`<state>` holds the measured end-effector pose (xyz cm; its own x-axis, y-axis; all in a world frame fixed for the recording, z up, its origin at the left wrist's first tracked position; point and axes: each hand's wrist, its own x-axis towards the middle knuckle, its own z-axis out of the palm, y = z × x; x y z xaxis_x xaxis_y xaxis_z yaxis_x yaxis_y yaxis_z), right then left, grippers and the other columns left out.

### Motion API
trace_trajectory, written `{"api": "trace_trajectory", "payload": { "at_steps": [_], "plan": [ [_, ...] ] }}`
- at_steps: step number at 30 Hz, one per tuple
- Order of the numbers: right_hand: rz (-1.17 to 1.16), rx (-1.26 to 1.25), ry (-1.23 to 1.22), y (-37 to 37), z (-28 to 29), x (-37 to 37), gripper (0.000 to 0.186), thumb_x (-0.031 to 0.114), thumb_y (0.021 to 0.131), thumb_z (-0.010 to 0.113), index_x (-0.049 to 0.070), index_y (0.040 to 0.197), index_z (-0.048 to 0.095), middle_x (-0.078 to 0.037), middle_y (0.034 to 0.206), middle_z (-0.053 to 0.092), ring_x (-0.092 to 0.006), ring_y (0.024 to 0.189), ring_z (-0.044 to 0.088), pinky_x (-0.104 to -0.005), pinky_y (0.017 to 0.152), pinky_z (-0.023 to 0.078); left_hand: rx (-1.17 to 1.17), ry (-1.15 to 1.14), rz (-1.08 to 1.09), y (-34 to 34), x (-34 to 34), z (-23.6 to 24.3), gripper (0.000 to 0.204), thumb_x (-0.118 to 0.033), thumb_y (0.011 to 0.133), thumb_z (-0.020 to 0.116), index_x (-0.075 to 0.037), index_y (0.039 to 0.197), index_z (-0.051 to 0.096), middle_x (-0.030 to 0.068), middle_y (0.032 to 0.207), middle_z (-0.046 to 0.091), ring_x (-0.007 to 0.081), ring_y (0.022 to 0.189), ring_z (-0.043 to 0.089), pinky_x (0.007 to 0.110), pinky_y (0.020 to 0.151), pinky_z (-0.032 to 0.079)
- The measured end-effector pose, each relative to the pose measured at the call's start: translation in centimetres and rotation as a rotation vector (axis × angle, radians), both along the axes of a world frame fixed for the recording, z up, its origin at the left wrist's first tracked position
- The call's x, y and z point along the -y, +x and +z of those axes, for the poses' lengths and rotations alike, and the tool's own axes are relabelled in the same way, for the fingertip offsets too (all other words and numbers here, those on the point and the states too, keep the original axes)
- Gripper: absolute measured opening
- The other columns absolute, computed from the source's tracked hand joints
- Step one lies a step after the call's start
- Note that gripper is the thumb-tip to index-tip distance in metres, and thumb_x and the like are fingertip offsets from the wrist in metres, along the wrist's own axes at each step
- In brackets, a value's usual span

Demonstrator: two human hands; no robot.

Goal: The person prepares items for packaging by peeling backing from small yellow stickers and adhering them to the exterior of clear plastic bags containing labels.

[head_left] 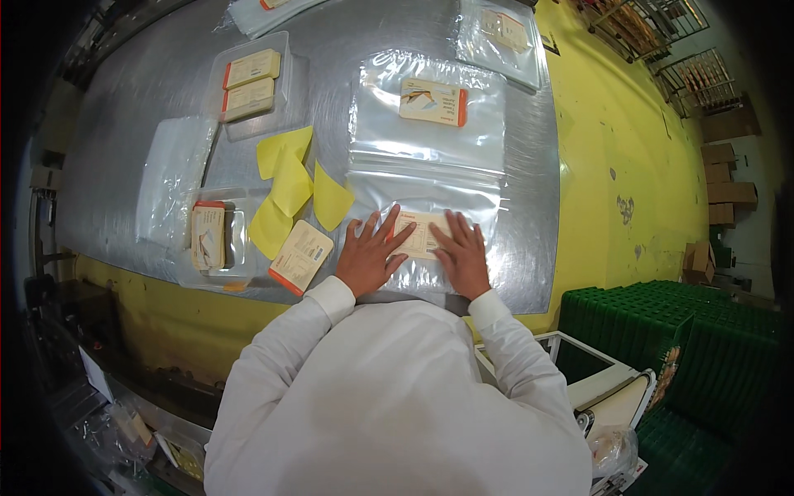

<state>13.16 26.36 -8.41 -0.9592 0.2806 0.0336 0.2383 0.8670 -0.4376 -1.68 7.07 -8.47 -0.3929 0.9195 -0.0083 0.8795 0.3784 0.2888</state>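
Note:
A cream label with a red edge [420,241] lies on the clear plastic bags [372,198] at the table's near side. My left hand [368,255] rests with spread fingers on its left end. On its right end lie the outstretched fingers of my right hand [463,255]. Just left of my left hand is a tilted stack of similar labels [302,256]. Several yellow paper pieces [291,183] are scattered beyond that stack. Farther up, another printed label [433,102] sits on a second pile of clear bags [376,83].
Two clear plastic tubs [288,62] [241,248] hold label stacks on the left of the metal table [331,33]. Folded clear plastic [172,178] lies between them and the table's left side. More bags [525,66] lie far right. Green crates [628,318] stand at the lower right.

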Motion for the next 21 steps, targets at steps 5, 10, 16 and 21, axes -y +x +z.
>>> {"api": "trace_trajectory", "payload": {
  "at_steps": [5, 10, 16, 21],
  "plan": [
    [-0.029, -0.004, -0.201, 1.9, 1.0, -2.8, 0.044, 0.016, 0.08, 0.079, 0.023, 0.122, 0.069, -0.013, 0.158, 0.04, -0.0376, 0.149, 0.03, -0.0561, 0.12, 0.021, -0.09, -0.005, -0.036, 0.2, 0.1, 0.6, 0.058, -0.042, 0.101, 0.052, -0.033, 0.156, 0.036, 0.0136, 0.165, 0.024, 0.0359, 0.141, 0.034, 0.056, 0.107, 0.028],
    [0.062, -0.003, -0.334, 2.4, 1.2, -2.7, 0.029, 0.017, 0.067, 0.09, 0.016, 0.088, 0.07, -0.008, 0.157, 0.042, -0.0349, 0.15, 0.03, -0.0492, 0.119, 0.025, -0.01, 0.033, -0.072, -0.5, 0.5, 1.6, 0.057, -0.037, 0.1, 0.055, -0.027, 0.155, 0.04, 0.0151, 0.162, 0.03, 0.0369, 0.14, 0.035, 0.055, 0.108, 0.028],
    [0.014, -0.001, -0.248, 2.0, 0.8, -2.4, 0.022, 0.016, 0.071, 0.088, 0.014, 0.08, 0.068, -0.006, 0.154, 0.046, -0.0314, 0.144, 0.037, -0.0475, 0.115, 0.027, 0.643, 0.255, 0.08, -3.8, 2.1, 0.3, 0.062, -0.027, 0.096, 0.065, -0.015, 0.153, 0.042, 0.0155, 0.154, 0.045, 0.0321, 0.141, 0.042, 0.046, 0.113, 0.034],
    [-0.074, -0.067, -0.511, 1.3, 0.6, -4.7, 0.009, 0.009, 0.086, 0.073, 0.007, 0.081, 0.066, -0.009, 0.137, 0.059, -0.0297, 0.133, 0.05, -0.0416, 0.107, 0.039, 1.02, 0.269, 0.103, -5.4, 4.1, 3.5, 0.058, -0.02, 0.093, 0.071, -0.011, 0.147, 0.051, 0.0136, 0.144, 0.057, 0.0282, 0.139, 0.048, 0.041, 0.114, 0.038]
  ]
}}
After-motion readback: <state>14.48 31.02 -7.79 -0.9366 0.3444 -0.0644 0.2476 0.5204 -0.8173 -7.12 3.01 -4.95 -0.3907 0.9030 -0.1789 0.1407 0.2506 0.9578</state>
